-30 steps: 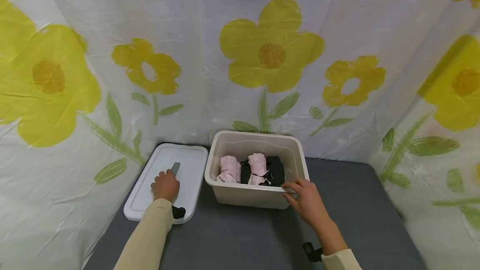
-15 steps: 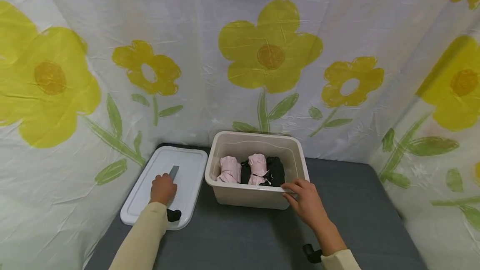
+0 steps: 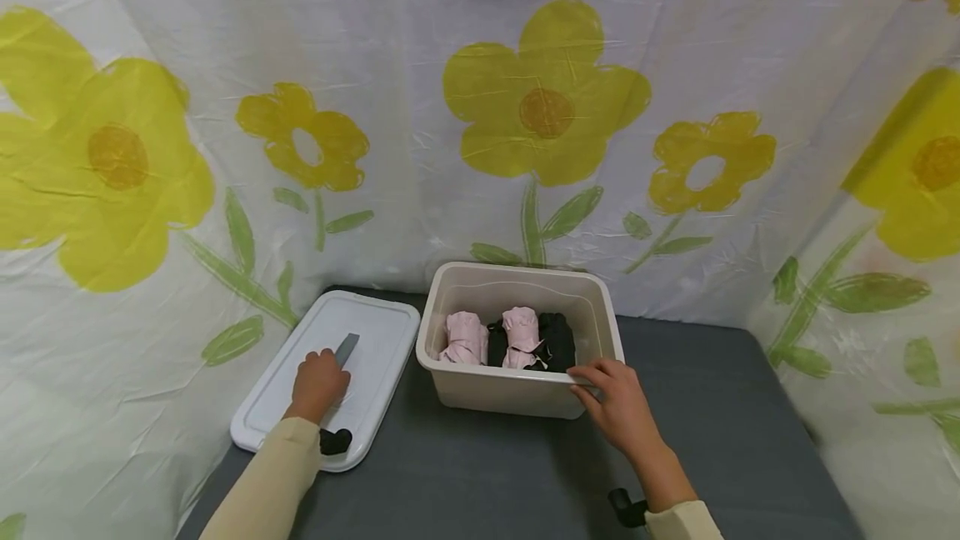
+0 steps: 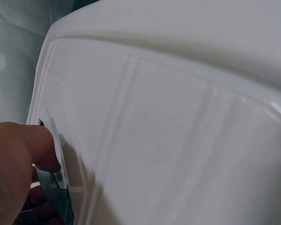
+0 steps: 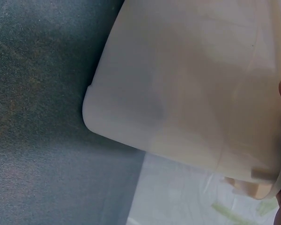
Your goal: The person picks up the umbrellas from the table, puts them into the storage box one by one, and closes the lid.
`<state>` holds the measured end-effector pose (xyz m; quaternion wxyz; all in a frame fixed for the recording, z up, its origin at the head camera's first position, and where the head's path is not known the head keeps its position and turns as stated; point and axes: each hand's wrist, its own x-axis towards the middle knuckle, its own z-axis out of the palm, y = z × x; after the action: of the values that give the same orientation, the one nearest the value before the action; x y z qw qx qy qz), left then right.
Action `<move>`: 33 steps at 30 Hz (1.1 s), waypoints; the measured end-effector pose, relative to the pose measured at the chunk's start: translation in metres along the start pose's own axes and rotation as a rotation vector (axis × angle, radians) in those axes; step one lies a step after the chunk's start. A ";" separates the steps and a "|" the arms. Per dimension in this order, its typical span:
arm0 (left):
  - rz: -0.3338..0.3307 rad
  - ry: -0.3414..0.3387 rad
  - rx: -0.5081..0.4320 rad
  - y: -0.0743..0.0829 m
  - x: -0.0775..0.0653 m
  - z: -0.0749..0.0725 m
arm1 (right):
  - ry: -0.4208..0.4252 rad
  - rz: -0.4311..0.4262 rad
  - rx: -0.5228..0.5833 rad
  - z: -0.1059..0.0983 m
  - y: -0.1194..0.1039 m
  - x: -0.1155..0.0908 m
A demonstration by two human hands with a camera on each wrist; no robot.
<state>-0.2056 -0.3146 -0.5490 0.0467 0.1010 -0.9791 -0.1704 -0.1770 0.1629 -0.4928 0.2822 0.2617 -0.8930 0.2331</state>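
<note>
My left hand (image 3: 318, 386) grips the grey strap-like handle (image 3: 347, 348) on top of a white lid (image 3: 375, 373), left of a beige plastic bin (image 3: 502, 396). In the left wrist view, the thumb (image 4: 43, 146) presses one side of the handle, and the other fingers curl beneath it. My right hand (image 3: 618, 407) pinches the bin's front rim near its right corner, thumb outside and fingers over the edge. Inside the open bin lie two pink rolled bundles (image 3: 520, 330) and black bundles (image 3: 557, 342), partly hidden by the front wall.
Bin and lid are over a dark grey tabletop (image 3: 480, 473). Behind and at both sides hangs a white curtain (image 3: 420, 148) printed with yellow flowers, close to the bin's back. Black wrist-camera mounts (image 3: 336, 442) stick out from both wrists.
My left hand has moved the lid by its handle slightly left and toward me, with its near end lower in view. The right hand stays on the bin's rim; the bundles are unchanged.
</note>
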 end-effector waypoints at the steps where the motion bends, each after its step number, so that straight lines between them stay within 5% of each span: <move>1: 0.002 0.000 -0.001 -0.001 0.000 -0.001 | 0.004 -0.004 0.003 0.000 0.000 0.000; 33: 0.072 0.022 -0.057 0.005 -0.004 -0.088 | 0.051 -0.050 0.030 0.001 0.001 -0.001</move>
<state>-0.1914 -0.3378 -0.4651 0.0662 0.0664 -0.9763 -0.1953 -0.1771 0.1631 -0.4940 0.3069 0.2823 -0.8750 0.2462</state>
